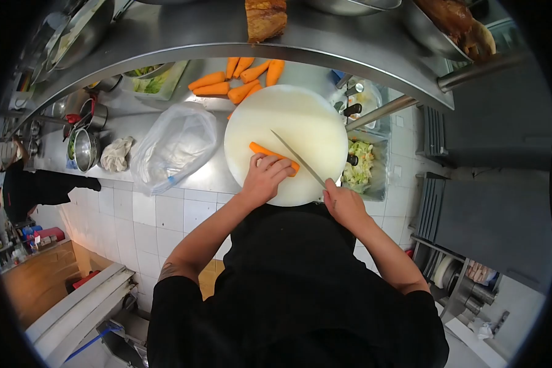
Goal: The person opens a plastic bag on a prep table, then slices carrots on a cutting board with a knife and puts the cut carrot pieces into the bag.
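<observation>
On the round white cutting board (251,122) lies a peeled carrot (262,149), running diagonally. My left hand (265,178) presses down on it, its fingers curled over the lower part of the carrot. In my right hand (345,203) is the handle of a kitchen knife (297,154), the fingers closed round it. The blade points up and left across the board, just right of the carrot and apart from it along most of its length. Several whole peeled carrots (207,80) are heaped behind the board, some partly hidden by its edge.
A clear plastic bag (178,147) and a crumpled cloth (116,154) lie left of the board. A container of chopped greens (360,164) stands at the right. A steel shelf (214,46) overhangs the counter. Another person (27,187) is at far left.
</observation>
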Tool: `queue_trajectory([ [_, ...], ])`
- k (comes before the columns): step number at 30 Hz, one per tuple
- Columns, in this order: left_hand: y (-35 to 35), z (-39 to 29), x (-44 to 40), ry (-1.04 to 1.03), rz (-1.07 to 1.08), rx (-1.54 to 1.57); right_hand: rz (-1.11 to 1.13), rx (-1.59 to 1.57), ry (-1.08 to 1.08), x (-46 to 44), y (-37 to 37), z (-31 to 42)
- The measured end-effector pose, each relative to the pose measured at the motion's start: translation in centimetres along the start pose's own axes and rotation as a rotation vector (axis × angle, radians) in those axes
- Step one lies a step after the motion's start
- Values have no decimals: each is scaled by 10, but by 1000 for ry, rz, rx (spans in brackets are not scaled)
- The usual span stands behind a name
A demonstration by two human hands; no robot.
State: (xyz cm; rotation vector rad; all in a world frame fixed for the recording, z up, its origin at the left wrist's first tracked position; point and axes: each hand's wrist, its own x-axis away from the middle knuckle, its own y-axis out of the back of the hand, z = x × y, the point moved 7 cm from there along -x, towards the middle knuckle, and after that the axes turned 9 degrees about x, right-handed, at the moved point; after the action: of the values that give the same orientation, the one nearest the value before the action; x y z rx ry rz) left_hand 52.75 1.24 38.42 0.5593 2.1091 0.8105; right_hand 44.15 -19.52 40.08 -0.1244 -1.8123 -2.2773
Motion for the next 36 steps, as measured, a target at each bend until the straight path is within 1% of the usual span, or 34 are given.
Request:
queue_trajectory([
  [1,0,0,0,-7,-1,-4,4,-1,-7,0,1,1],
  [3,-1,1,1,-2,17,2,-68,36,75,0,11,9],
  [4,-1,2,1,4,32,3,-64,37,76,6,17,11],
  [8,-2,1,-1,22,44,14,-1,46,24,41,45,14],
  [12,0,2,-2,8,29,23,86,88,-43,56,60,13],
  [15,2,0,-4,8,27,16,76,51,-25,52,55,15],
  [18,1,2,-2,12,33,24,66,14,-9,12,7,12],
  [21,0,1,-2,25,31,40,46,-27,6,-2,15,18],
  [24,3,2,-3,20,35,41,96,-1,-20,31,54,26],
  [27,0,1,-3,22,31,48,130,-14,-35,30,48,26],
  [29,0,4,-3,26,26,50,98,-32,-22,-4,5,20],
  [30,0,4,-3,25,23,48,64,-45,2,-17,-1,24],
  [32,1,4,-1,33,27,45,65,-51,16,-9,11,24],
  [35,1,4,-3,32,36,45,67,-6,4,20,55,34],
  [36,0,4,-2,35,39,57,125,3,-20,29,59,32],
])
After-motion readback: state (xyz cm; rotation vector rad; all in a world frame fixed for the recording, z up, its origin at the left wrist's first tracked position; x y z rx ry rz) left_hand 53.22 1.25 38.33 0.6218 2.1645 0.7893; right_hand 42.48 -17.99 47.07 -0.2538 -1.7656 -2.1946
